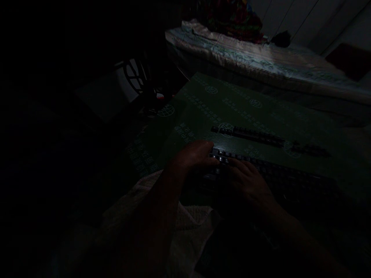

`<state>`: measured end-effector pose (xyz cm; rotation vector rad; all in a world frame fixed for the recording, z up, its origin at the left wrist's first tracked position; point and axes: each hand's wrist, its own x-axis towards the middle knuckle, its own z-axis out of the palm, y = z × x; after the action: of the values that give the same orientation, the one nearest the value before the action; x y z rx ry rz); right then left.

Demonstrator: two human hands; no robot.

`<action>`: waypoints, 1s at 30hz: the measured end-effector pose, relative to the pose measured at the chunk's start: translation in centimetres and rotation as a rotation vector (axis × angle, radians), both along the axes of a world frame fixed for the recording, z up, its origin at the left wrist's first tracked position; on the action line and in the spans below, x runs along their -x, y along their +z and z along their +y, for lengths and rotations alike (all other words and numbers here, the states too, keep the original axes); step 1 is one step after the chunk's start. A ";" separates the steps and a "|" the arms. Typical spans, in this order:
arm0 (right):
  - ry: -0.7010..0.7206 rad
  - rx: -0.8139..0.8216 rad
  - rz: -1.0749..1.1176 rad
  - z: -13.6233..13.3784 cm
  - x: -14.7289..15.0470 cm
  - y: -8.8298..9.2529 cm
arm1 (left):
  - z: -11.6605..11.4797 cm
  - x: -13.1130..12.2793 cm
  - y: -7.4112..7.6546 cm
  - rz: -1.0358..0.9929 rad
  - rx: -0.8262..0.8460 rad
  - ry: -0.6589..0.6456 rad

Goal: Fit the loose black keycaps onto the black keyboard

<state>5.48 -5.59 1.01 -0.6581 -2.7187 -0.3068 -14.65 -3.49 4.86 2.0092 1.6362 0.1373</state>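
A dark computer keyboard lies on a green board printed with pale characters and globe marks. My left hand grips the keyboard's left end, its fingers around the far corner and the thumb along the near side. Over the left part of the keys, my right hand has its fingers bent together and pointing down. What lies under those fingertips is too dark to make out. Beyond the keyboard, a row of loose black keycaps stretches across the board.
A pale towel-like cloth lies below my hands at the near edge. At the back stands a bed or bench with a light patterned cover, with colourful fabric on it. A dark round grille-like object is at the left. Deep shadow hides much.
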 end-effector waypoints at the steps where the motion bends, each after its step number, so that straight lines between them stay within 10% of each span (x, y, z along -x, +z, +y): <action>1: -0.003 0.002 0.009 0.0 0.0 0.0 | 0.0 0.0 0.0 -0.002 0.002 -0.004; 30: 0.050 -0.055 0.210 -2.3 -1.1 -2.2 | -0.1 -0.1 0.2 0.043 -0.013 0.004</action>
<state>6.60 -7.94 -1.15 -0.5719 -2.5136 -0.2823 -14.53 -3.55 5.07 2.0320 1.6698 0.1077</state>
